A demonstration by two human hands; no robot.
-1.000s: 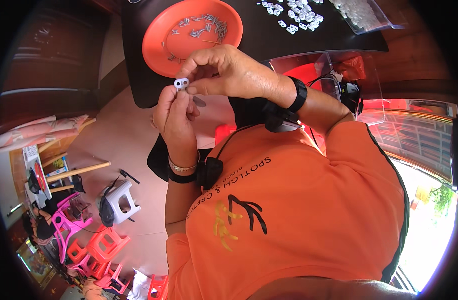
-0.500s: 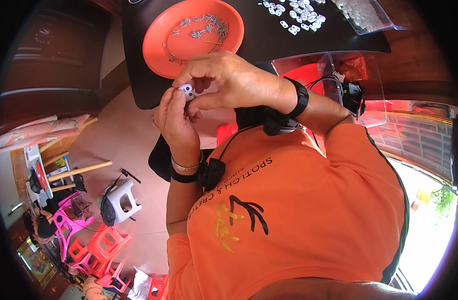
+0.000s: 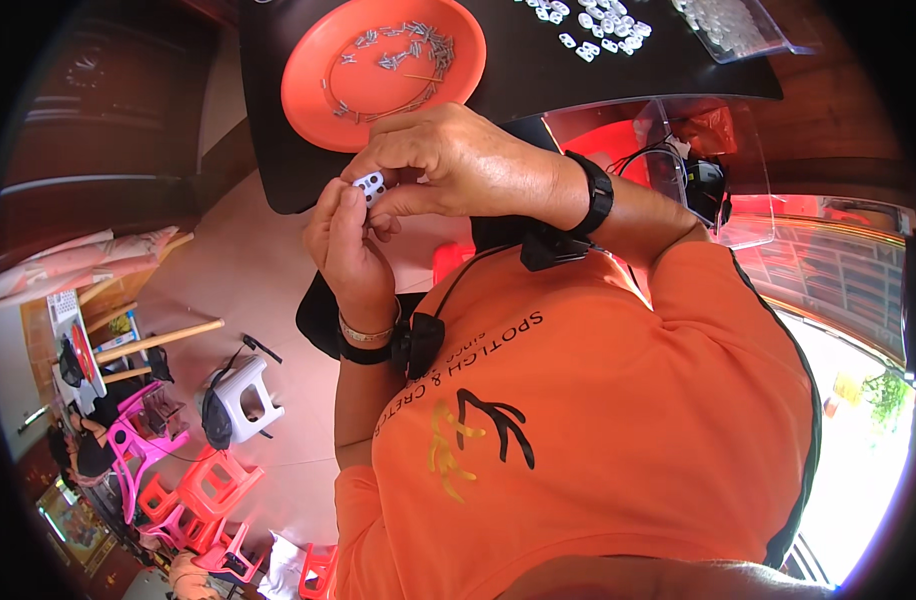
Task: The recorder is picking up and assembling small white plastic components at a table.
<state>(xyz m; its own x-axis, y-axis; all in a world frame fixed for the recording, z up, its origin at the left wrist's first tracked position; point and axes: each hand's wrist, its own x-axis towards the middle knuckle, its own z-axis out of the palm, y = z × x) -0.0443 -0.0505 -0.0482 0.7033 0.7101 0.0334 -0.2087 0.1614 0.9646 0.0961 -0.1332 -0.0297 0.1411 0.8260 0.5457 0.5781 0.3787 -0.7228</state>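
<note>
White plastic piece [image 3: 370,184] with small holes sits pinched between our hands at centre frame: our left hand [image 3: 350,250] grips it from below, our right hand [image 3: 458,160] closes on it from above. Beyond, on the black tabletop [image 3: 538,70], an orange dish [image 3: 318,90] holds metal pins [image 3: 403,50]; more white pieces [image 3: 598,25] lie scattered at the top.

Glossy orange plastic plate [image 3: 313,75], small metal pins [image 3: 398,60], white plastic piece [image 3: 369,185], matt black table [image 3: 538,70]

One orange plate [image 3: 308,75] on the black table [image 3: 518,80], many thin metal pins on the plate, roughly fifteen white pieces right of the plate, one clear bag [image 3: 743,25] beyond them, two hands, one white piece [image 3: 370,184] below the plate
</note>
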